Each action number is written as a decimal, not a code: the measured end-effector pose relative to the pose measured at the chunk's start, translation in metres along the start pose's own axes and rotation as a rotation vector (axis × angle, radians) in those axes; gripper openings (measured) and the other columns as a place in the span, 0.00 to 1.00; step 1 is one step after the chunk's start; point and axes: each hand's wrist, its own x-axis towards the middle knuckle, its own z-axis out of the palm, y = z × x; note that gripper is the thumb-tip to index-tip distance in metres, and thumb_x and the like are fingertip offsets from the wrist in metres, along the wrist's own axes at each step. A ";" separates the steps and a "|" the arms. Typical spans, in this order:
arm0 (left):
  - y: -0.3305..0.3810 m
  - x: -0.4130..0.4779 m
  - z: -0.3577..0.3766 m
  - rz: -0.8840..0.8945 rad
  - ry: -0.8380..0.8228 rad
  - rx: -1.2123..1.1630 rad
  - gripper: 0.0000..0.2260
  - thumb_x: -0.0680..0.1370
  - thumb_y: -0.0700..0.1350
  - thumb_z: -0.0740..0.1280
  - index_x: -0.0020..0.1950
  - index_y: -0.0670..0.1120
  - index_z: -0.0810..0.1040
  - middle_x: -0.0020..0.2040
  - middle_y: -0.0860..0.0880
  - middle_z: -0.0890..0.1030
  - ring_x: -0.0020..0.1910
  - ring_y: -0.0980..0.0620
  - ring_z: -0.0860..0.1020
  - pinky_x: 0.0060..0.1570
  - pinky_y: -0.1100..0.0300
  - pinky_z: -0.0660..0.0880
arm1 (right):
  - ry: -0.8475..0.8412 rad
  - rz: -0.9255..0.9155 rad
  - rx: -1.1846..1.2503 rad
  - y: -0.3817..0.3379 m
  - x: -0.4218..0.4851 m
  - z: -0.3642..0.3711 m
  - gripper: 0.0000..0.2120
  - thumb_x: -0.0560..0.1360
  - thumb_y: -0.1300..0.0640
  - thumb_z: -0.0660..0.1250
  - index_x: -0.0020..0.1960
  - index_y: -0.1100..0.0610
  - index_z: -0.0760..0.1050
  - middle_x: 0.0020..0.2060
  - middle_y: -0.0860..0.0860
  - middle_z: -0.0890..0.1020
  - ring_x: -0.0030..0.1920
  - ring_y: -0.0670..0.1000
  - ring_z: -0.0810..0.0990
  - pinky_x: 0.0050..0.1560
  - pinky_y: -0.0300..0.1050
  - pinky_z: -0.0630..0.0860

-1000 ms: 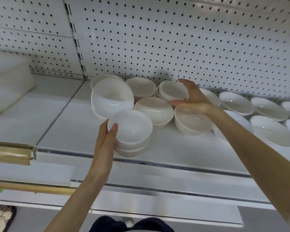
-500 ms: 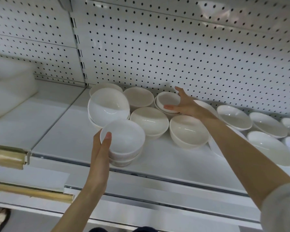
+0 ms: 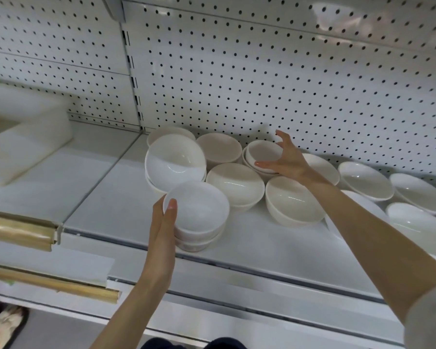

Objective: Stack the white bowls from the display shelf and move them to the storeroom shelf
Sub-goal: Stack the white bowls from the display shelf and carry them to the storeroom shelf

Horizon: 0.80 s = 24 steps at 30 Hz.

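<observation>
I am working the stacking step: bowls are being gathered into one pile on the display shelf [image 3: 262, 245], and nothing is being carried to the storeroom yet.

My left hand [image 3: 161, 230] is gripping the front stack [image 3: 199, 212], thumb hooked over the top bowl's rim and fingers lying along the side wall. That pile is resting on the shelf near its front edge, a few bowls deep as far as I can make out.

My right hand [image 3: 287, 161] is reaching to the back row, fingers spread apart around the small bowl [image 3: 261, 151]. The thumb is lying at its near rim and the other fingers are arching over the far side, one lifted clear toward the pegboard [image 3: 262, 84]. I am judging this hand as not yet clamped. The small bowl is sitting nested in a wider one just under the palm.

Next I am expecting to pinch that rim, lift it straight up out of its nest, and bring it across the middle bowl [image 3: 234, 182] toward the left thumb. The deep bowl [image 3: 292, 200] is sitting right under my right wrist, so the forearm needs to rise first.
</observation>
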 end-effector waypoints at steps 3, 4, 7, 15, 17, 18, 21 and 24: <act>0.001 0.001 -0.001 -0.007 -0.006 -0.004 0.33 0.68 0.67 0.61 0.71 0.55 0.67 0.63 0.53 0.77 0.61 0.51 0.76 0.65 0.47 0.72 | 0.040 0.018 0.021 -0.001 -0.001 -0.001 0.52 0.63 0.50 0.80 0.76 0.48 0.51 0.69 0.53 0.67 0.69 0.53 0.68 0.68 0.48 0.67; 0.001 0.001 -0.001 -0.009 -0.007 -0.007 0.32 0.69 0.66 0.60 0.71 0.55 0.67 0.63 0.53 0.77 0.61 0.51 0.76 0.64 0.48 0.72 | 0.058 0.026 0.031 -0.002 -0.001 -0.003 0.51 0.64 0.50 0.80 0.76 0.48 0.51 0.68 0.53 0.69 0.67 0.53 0.69 0.67 0.48 0.68; 0.001 0.001 -0.002 -0.006 -0.020 -0.020 0.31 0.70 0.65 0.59 0.71 0.55 0.67 0.63 0.53 0.77 0.62 0.52 0.76 0.60 0.55 0.73 | 0.118 0.024 0.075 -0.013 -0.002 -0.012 0.50 0.64 0.51 0.80 0.76 0.48 0.53 0.63 0.52 0.72 0.64 0.53 0.73 0.65 0.47 0.69; 0.001 0.001 -0.009 0.018 -0.007 -0.027 0.26 0.75 0.66 0.57 0.69 0.55 0.71 0.62 0.56 0.78 0.60 0.58 0.77 0.60 0.58 0.72 | 0.097 -0.178 0.281 -0.091 -0.054 -0.034 0.47 0.63 0.52 0.79 0.75 0.49 0.56 0.57 0.47 0.78 0.60 0.49 0.77 0.58 0.43 0.74; 0.001 0.000 -0.013 0.043 0.013 -0.031 0.26 0.76 0.66 0.56 0.68 0.55 0.72 0.62 0.57 0.78 0.62 0.58 0.75 0.61 0.59 0.70 | 0.041 -0.201 0.327 -0.110 -0.073 -0.028 0.49 0.57 0.48 0.78 0.74 0.47 0.58 0.60 0.49 0.78 0.59 0.48 0.78 0.57 0.41 0.74; 0.001 -0.001 -0.015 0.060 0.020 -0.027 0.28 0.74 0.68 0.55 0.69 0.55 0.72 0.63 0.58 0.78 0.64 0.59 0.74 0.61 0.61 0.69 | 0.016 -0.207 0.340 -0.117 -0.081 -0.022 0.49 0.56 0.48 0.77 0.73 0.46 0.60 0.60 0.49 0.78 0.59 0.48 0.79 0.57 0.40 0.73; 0.005 -0.003 -0.022 0.110 0.037 -0.040 0.35 0.68 0.71 0.54 0.70 0.55 0.71 0.68 0.57 0.75 0.69 0.59 0.70 0.66 0.62 0.64 | -0.094 -0.211 0.350 -0.130 -0.104 -0.003 0.48 0.53 0.47 0.77 0.70 0.42 0.62 0.62 0.50 0.77 0.62 0.48 0.77 0.59 0.41 0.72; 0.014 -0.005 -0.026 0.166 0.004 -0.060 0.35 0.69 0.70 0.54 0.71 0.54 0.70 0.69 0.57 0.74 0.69 0.62 0.70 0.72 0.57 0.61 | -0.212 -0.225 0.355 -0.133 -0.120 0.019 0.51 0.51 0.50 0.79 0.70 0.43 0.62 0.59 0.50 0.78 0.62 0.46 0.76 0.59 0.41 0.74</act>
